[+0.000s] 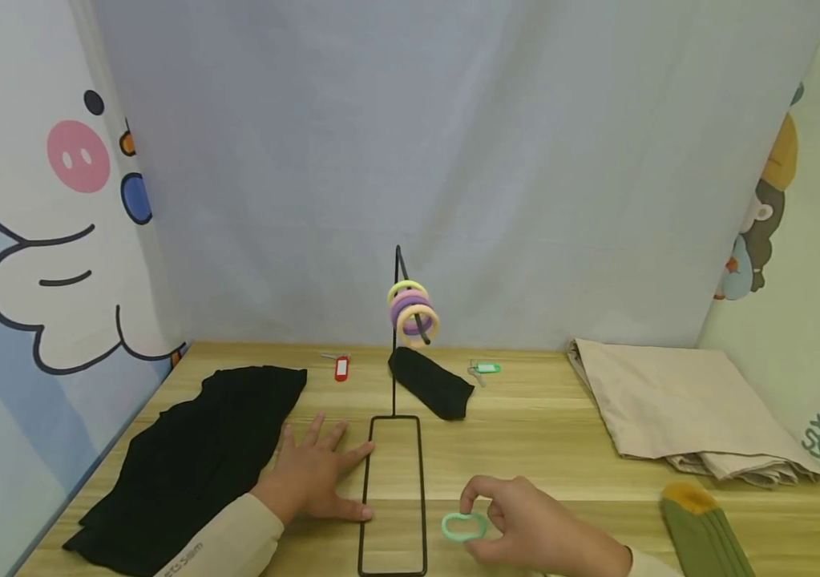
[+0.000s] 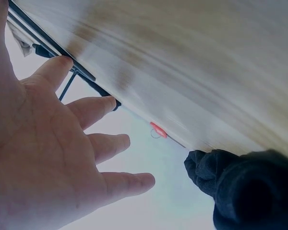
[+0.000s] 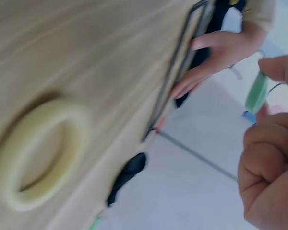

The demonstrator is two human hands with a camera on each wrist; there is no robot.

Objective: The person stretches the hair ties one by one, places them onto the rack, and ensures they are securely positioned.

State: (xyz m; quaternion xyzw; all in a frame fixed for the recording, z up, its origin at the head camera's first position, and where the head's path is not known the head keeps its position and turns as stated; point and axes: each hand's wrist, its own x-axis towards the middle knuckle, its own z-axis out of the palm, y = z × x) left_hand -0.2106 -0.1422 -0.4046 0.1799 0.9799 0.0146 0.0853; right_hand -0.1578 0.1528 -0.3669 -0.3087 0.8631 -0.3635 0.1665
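One rumpled black cloth (image 1: 200,449) lies leftmost in my feed. Beside it, the left hand (image 1: 319,477), fingers spread, touches the rectangular base (image 1: 422,481) of a black wire stand (image 1: 393,377), whose arm carries smooth pastel rings (image 1: 404,301). Right of it, I see the right hand (image 1: 525,521) pinching a mint-green ring (image 1: 446,527) into an oval.

Mint-green ring (image 3: 257,93), black stand (image 1: 422,489)
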